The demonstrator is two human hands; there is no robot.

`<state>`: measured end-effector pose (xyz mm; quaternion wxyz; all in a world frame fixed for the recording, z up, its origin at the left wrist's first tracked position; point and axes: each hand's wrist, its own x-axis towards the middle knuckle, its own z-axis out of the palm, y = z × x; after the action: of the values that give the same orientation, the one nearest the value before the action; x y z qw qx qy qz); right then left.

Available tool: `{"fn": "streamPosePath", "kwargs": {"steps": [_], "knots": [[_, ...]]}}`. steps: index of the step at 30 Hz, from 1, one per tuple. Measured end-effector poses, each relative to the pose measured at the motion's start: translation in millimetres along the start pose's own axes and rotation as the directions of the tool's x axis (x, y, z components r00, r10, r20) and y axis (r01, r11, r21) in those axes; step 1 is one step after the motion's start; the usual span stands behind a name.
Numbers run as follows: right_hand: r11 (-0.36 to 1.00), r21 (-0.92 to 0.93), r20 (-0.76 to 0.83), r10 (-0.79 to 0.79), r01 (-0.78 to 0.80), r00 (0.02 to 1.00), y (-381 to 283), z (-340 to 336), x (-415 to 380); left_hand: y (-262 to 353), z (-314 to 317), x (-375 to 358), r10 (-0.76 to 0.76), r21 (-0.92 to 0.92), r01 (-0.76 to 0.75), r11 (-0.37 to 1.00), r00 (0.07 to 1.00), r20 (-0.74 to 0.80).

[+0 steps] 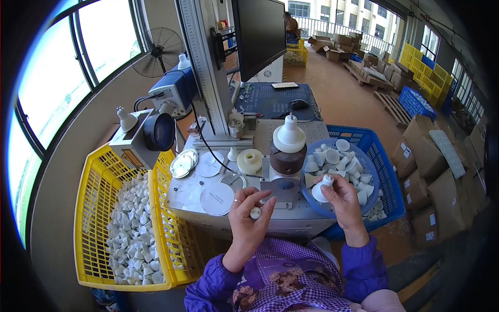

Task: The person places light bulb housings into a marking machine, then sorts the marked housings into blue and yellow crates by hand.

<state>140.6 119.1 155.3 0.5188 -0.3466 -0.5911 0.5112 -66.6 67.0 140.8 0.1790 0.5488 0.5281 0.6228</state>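
Observation:
My right hand (pixel 345 202) grips a white cone-shaped bulb housing (pixel 323 190), its narrow capped end pointing up, above the rim of a blue round basin (pixel 318 206). Similar white housings (pixel 338 161) fill that basin. Curled fingers of my left hand (pixel 248 221) close round a small whitish round-ended lamp part (pixel 255 212); most of it is hidden in the palm. Just beyond the left hand, a brown round fixture (pixel 287 161) carries a larger white stepped piece with a white bulb housing (pixel 290 130) upright on top.
Left of the bench (pixel 192 182) stands a yellow crate (pixel 156 229) heaped with housings. A marking machine's lens head (pixel 158 132) juts over the bench beside a metal column (pixel 205 67). Metal discs (pixel 182 164) lie near a blue crate (pixel 384 171). A person (pixel 291 27) sits far back.

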Motion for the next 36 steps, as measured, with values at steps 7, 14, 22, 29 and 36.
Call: {"fn": "streamPosePath", "kwargs": {"steps": [7,14,22,29,36], "knots": [[0.997,-0.001,-0.007,-0.076,0.076,0.997,-11,2,15,41,24,114,0.272,0.286,-0.28,0.916,0.96,0.069],[0.989,-0.028,-0.001,-0.144,0.143,0.99,-27,5,27,54,34,140,0.144,0.402,-0.234,0.885,0.96,0.242],[0.966,-0.084,0.05,-0.243,0.246,0.969,-49,27,85,44,-14,86,0.047,-0.082,-0.038,0.996,0.993,0.11],[0.955,-0.184,0.062,-0.223,0.231,0.973,-25,50,117,16,-28,35,-0.071,-0.112,0.084,0.99,0.991,0.118],[0.87,-0.353,0.053,-0.349,0.344,0.936,-25,49,121,-4,-23,10,-0.083,-0.146,0.102,0.984,0.988,0.129]]}}
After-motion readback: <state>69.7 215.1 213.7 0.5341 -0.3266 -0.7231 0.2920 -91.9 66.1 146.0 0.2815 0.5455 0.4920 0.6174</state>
